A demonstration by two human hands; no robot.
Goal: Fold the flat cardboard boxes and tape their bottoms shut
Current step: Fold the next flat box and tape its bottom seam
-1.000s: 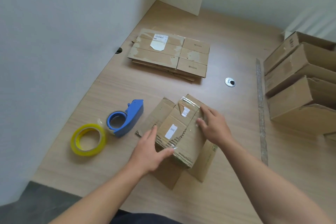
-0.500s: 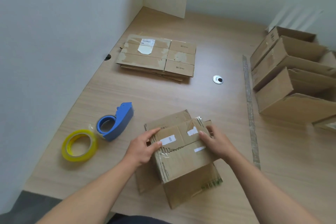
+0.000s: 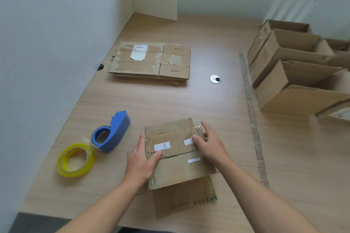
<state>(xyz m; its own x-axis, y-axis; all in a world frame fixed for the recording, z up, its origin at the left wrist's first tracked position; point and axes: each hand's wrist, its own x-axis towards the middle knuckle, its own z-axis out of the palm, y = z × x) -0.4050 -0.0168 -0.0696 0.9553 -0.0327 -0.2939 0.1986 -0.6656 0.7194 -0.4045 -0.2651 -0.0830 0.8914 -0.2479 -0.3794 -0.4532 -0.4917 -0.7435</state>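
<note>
Cardboard box (image 3: 176, 159) sits on the near middle of the wooden table (image 3: 189, 104), just in front of the person, with its flaps folded in over the upward face and one loose flap spread flat on the table toward the near edge. A white label (image 3: 162, 146) marked "100" lies on the folded flaps, with two smaller white stickers to its right.

The left hand (image 3: 141, 164) lies against the box's left side, fingers fairly straight along the edge and thumb pressed down on the flaps near the label. The right hand (image 3: 210, 147) rests on the right side of the top, fingers extended and spread, thumb pressing the flap beside a sticker. Neither hand curls round anything; both press flat on the box.

Just left of the box stands a blue tape dispenser (image 3: 113, 132), and touching its near end is a yellow tape roll (image 3: 75, 160) lying flat. Farther back, near the white partition (image 3: 56, 43), lies a stack of flat boxes (image 3: 151, 62). A round metal grommet (image 3: 215, 79) is set in the table to the stack's right. A long strip of clear tape (image 3: 251, 115) runs along the tabletop, and beyond it, at the right edge, several folded boxes (image 3: 295, 73) lie on their sides with their open ends facing away to the right.
</note>
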